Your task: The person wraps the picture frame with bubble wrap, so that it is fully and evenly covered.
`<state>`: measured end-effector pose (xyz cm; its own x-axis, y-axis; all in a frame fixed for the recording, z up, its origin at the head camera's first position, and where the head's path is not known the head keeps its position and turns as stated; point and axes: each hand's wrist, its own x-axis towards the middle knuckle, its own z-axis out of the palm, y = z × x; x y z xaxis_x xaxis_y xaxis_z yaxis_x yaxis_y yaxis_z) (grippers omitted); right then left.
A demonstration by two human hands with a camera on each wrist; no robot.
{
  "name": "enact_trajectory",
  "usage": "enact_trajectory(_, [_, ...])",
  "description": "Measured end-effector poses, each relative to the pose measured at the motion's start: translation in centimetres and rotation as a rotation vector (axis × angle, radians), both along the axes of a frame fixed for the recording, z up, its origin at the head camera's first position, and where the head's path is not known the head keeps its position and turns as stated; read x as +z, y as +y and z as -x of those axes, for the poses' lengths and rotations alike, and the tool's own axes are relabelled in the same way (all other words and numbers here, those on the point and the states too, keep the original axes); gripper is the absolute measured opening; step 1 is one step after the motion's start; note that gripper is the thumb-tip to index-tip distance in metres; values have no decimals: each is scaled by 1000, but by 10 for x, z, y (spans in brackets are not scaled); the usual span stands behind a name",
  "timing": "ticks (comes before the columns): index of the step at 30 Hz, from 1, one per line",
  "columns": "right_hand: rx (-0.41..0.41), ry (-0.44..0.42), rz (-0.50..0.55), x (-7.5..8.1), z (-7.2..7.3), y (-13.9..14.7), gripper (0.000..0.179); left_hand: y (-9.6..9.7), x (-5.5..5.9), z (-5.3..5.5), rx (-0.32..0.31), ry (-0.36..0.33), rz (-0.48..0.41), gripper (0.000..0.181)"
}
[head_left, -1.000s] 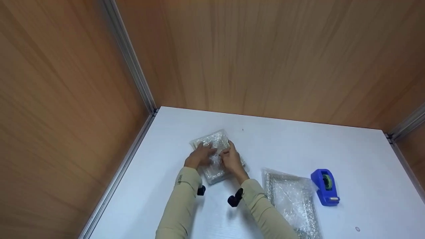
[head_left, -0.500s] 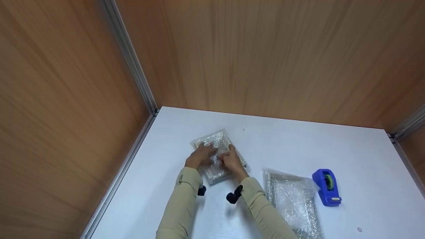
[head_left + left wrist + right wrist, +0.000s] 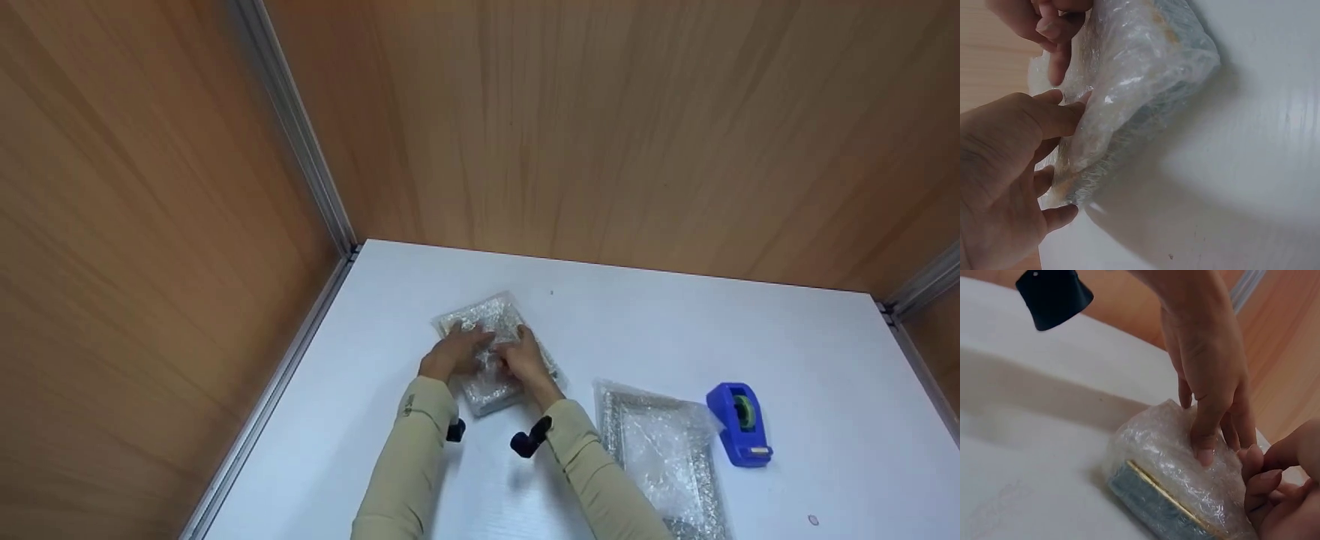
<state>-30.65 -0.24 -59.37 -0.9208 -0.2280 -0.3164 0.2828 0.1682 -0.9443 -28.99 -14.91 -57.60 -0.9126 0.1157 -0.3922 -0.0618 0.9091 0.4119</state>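
A flat, rectangular package in bubble wrap (image 3: 491,311) lies at an angle on the white table. Through the film, a gold edge and a grey-blue side show in the right wrist view. My left hand (image 3: 452,354) rests on the package, thumb pressing the top wrap (image 3: 1123,73) and the other fingers spread towards its edge. Close beside it, my right hand (image 3: 525,361) touches the wrap; in the left wrist view its forefinger points down at the film while other fingers (image 3: 1264,486) are bent. What lies beneath the fingertips is partly hidden.
A second, larger bubble-wrapped package (image 3: 660,450), frame-like in outline, lies right of my right forearm. Beside it stands a blue tape dispenser (image 3: 739,426) with a green-looking roll. Wooden panels (image 3: 585,135) enclose the table's back and sides.
My right hand has shifted slightly from the package's right edge, its fingers now lower over the wrap near the left thumb. The left hand stays nearly in place.
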Motion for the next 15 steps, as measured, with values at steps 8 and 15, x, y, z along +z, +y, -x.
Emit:
enact_trajectory(8, [-40,24,57,-5,1,1,72,1,1,2,2,15,8,64])
enact_trajectory(15, [-28,-59,-3,-4,1,1,81,1,-1,1,77,2,-83,67])
